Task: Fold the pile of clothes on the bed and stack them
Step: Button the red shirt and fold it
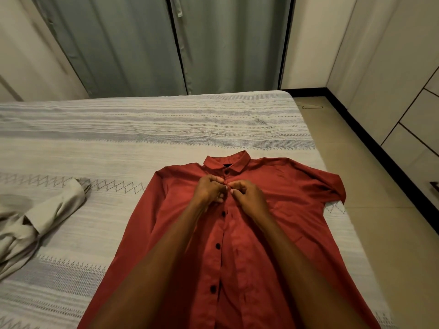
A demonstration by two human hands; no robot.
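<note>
Beige garment (31, 219): lies crumpled at the left edge of the bed (166, 129), unfolded, well apart from the work in hand.
Red shirt (237, 233): lies face up and spread flat on the bedspread, collar (226, 162) pointing away from the person, sleeves out to either side – the right sleeve reaches the bed's edge.
Left hand (209, 189): fingers curled, pinching the left side of the placket just below the collar.
Buttons (217, 245): a dark row runs down the front; the top one by the collar looks fastened, and those lower down sit beside a placket that seems partly open.
Right hand (249, 198): fingers curled, pinching the facing edge of the placket, its fingertips almost touching the left hand's.
Step in hand: fastening the second button, by my reading – preparation before any fold is made.
Next move: the button needs pushing through its hole, fine two-handed work; then probably smoothing the front and turning the shirt face down to fold the sleeves in.
Progress: early; no folded stack is in view.
</note>
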